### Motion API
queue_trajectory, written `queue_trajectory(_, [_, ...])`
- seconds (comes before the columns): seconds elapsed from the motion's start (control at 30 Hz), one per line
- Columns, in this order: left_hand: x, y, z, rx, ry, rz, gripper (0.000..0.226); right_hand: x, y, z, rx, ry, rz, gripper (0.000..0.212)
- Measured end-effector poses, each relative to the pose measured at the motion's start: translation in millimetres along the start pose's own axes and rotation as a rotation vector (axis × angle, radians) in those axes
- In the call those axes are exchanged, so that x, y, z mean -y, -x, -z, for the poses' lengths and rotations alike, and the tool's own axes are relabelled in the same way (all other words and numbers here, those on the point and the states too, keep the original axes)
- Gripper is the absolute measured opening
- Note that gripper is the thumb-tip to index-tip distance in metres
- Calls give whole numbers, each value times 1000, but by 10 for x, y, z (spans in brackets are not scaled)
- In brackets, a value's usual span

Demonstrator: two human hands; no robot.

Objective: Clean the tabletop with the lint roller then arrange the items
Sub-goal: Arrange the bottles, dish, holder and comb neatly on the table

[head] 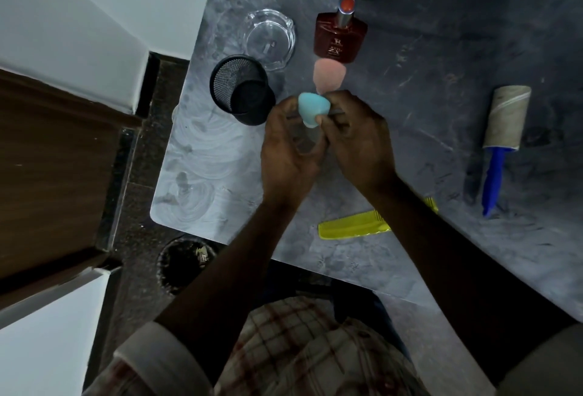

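Observation:
Over the middle of the grey marbled tabletop [410,86], my left hand [288,153] and my right hand [356,137] meet around a blue makeup sponge [310,108]. A thin grey stick also runs between the fingers of both hands. A pink makeup sponge [328,75] sits just beyond the hands. The lint roller [504,130], with a blue handle and a greyish roll, lies untouched at the right. A yellow comb [356,225] lies near the front edge, partly under my right forearm.
A black mesh cup [243,93] lies tilted at the left. A clear glass ashtray [271,37] and a brown perfume bottle [340,36] stand behind it. A dark bin [186,261] sits on the floor below the table's left corner.

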State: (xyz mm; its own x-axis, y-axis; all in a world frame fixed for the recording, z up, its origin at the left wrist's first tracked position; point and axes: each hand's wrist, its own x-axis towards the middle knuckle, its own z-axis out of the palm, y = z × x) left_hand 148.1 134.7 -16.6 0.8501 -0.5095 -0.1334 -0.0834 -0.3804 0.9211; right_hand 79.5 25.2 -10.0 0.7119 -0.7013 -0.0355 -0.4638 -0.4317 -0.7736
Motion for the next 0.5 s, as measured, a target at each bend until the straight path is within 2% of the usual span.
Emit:
queue_trajectory(0.17, [69, 49, 52, 42, 9, -9, 70, -64, -11, -93, -2, 42, 51, 33])
queue_trajectory(0.5, [115, 96, 90, 178, 29, -48, 80, -136, 89, -98, -46, 31, 42, 35])
